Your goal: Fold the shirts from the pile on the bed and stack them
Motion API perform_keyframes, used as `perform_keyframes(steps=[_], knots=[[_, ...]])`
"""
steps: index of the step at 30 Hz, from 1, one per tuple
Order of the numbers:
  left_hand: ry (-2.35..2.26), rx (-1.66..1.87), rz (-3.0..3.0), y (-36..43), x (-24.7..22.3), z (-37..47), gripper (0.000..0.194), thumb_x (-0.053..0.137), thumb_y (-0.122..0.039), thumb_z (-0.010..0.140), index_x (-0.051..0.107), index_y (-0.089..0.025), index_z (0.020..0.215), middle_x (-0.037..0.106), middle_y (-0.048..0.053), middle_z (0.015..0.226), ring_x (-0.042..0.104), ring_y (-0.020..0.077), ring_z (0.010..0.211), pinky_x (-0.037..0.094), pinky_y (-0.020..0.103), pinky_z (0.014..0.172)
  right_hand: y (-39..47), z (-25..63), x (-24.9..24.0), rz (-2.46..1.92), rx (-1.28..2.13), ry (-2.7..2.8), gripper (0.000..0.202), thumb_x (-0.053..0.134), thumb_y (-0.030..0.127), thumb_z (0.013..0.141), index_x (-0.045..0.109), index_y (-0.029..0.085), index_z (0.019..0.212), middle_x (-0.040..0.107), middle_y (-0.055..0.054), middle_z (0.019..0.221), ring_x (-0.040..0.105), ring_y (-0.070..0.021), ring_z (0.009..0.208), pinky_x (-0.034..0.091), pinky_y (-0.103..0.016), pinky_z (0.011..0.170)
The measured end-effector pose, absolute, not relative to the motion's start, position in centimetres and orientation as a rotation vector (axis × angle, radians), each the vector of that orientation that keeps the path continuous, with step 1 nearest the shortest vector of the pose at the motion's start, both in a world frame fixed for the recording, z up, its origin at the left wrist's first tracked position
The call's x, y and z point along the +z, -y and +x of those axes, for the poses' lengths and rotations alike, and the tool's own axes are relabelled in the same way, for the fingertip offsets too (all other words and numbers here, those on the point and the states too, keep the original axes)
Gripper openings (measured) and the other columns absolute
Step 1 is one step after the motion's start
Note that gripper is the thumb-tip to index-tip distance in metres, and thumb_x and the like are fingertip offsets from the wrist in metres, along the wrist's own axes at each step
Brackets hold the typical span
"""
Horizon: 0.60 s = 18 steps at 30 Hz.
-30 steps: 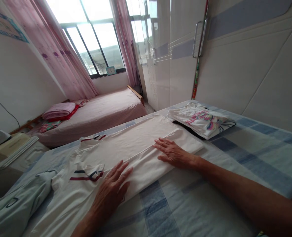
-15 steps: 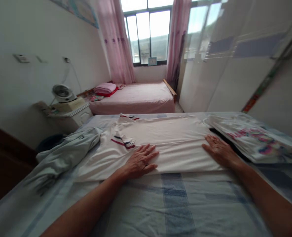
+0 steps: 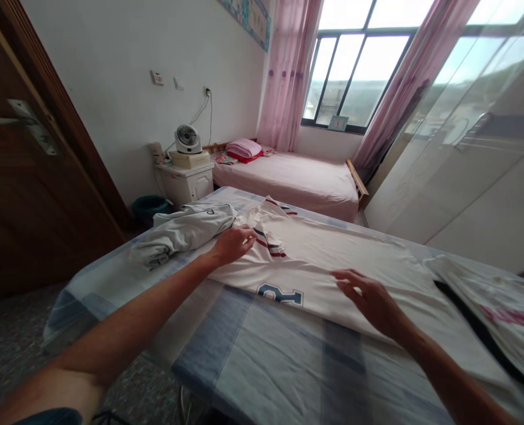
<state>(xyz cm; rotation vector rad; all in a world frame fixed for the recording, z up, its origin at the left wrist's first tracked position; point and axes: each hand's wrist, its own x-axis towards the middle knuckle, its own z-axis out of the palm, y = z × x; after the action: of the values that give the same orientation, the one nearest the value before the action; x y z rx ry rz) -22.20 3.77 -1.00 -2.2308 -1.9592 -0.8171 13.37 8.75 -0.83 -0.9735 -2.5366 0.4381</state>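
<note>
A white shirt (image 3: 333,242) lies partly folded across the bed, its sleeve trimmed with dark blue and red stripes. Part of a blue printed character (image 3: 279,293) shows along its near edge. My left hand (image 3: 233,243) is at the shirt's shoulder end, fingers curled in on the cloth beside the striped cuff (image 3: 268,243); the fingertips are partly hidden. Over the shirt's middle, my right hand (image 3: 370,301) is open, palm down, with fingers loosely stretched and the thumb apart.
A crumpled grey garment (image 3: 186,230) lies left of the shirt. At the right is a folded white garment (image 3: 505,307) with a pink print and a black edge. The checked bed sheet (image 3: 279,342) hangs over the near edge. Beyond stand a nightstand with a fan (image 3: 187,139) and a pink bed (image 3: 297,174).
The view has swung left. My left hand has moved from lying flat on the shirt to its shoulder end and curled. My right hand has shifted toward the middle. The blue print now shows.
</note>
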Motion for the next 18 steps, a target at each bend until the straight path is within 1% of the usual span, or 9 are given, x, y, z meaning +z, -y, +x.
perform_keyframes(steps=[2,5,7,10,12,14,16,18], knots=[[1.996,-0.776,-2.175,-5.4,-1.2,-22.5,0.026,0.049,-0.014,0.083,0.071,-0.017,0.097,0.068,0.007,0.103,0.065,0.0187,0.090,0.050,0.029,0.084,-8.2,9.5,-0.9,-0.853,0.502,2.518,0.032,0.036,0.036,0.094,0.063,0.022,0.104,0.067,-0.006,0.101,0.064,-0.0154,0.083,0.048,-0.028,0.074],[1.904,-0.677,-2.287,-8.5,-1.3,-22.0,0.042,0.048,-0.005,0.078,0.067,-0.021,0.111,0.061,0.006,0.123,0.057,0.0187,0.111,0.043,0.029,0.097,-8.6,5.8,-2.4,-0.818,0.479,2.404,0.028,0.039,0.030,0.093,0.065,0.020,0.094,0.067,-0.004,0.091,0.061,-0.0140,0.073,0.046,-0.027,0.068],[1.771,-0.531,-2.438,-10.4,-1.3,-21.3,0.051,0.048,-0.001,0.075,0.064,-0.024,0.117,0.053,0.004,0.135,0.049,0.0181,0.123,0.036,0.030,0.105,-9.2,4.7,-3.7,-0.840,0.462,2.325,0.024,0.041,0.026,0.091,0.065,0.019,0.091,0.066,-0.004,0.090,0.060,-0.0141,0.073,0.045,-0.027,0.067],[1.604,-0.313,-2.617,-12.2,-1.5,-20.2,0.051,0.050,-0.001,0.073,0.065,-0.027,0.115,0.047,0.004,0.141,0.038,0.0215,0.133,0.030,0.036,0.109,-9.8,4.5,-5.1,-0.822,0.448,2.301,0.022,0.042,0.021,0.089,0.064,0.019,0.090,0.066,-0.005,0.090,0.061,-0.0151,0.080,0.045,-0.026,0.073],[1.581,-0.273,-2.655,-12.7,-1.7,-19.7,0.043,0.053,-0.006,0.074,0.068,-0.027,0.108,0.047,0.004,0.141,0.038,0.0234,0.132,0.032,0.037,0.107,-9.8,4.8,-5.4,-0.802,0.449,2.324,0.022,0.042,0.018,0.089,0.064,0.020,0.092,0.065,-0.004,0.092,0.061,-0.0151,0.083,0.045,-0.026,0.076],[1.629,-0.305,-2.634,-12.9,-2.2,-19.7,0.030,0.054,-0.013,0.078,0.071,-0.025,0.098,0.053,0.005,0.135,0.047,0.0231,0.125,0.037,0.034,0.102,-9.8,5.0,-5.5,-0.801,0.463,2.336,0.022,0.042,0.017,0.088,0.063,0.020,0.093,0.065,-0.004,0.093,0.061,-0.0149,0.084,0.044,-0.026,0.077],[1.688,-0.352,-2.593,-12.8,-2.7,-19.9,0.023,0.052,-0.017,0.080,0.072,-0.022,0.089,0.062,0.006,0.120,0.057,0.0208,0.110,0.043,0.030,0.094,-9.7,5.1,-5.5,-0.814,0.483,2.343,0.022,0.042,0.017,0.088,0.063,0.020,0.094,0.064,-0.004,0.093,0.061,-0.0147,0.084,0.044,-0.026,0.077],[1.730,-0.380,-2.556,-12.7,-3.2,-20.3,0.024,0.049,-0.016,0.081,0.071,-0.020,0.089,0.066,0.007,0.106,0.062,0.0189,0.097,0.046,0.027,0.087,-9.8,5.0,-5.4,-0.840,0.497,2.347,0.022,0.042,0.017,0.088,0.063,0.020,0.094,0.064,-0.003,0.092,0.060,-0.0144,0.082,0.044,-0.026,0.075]])
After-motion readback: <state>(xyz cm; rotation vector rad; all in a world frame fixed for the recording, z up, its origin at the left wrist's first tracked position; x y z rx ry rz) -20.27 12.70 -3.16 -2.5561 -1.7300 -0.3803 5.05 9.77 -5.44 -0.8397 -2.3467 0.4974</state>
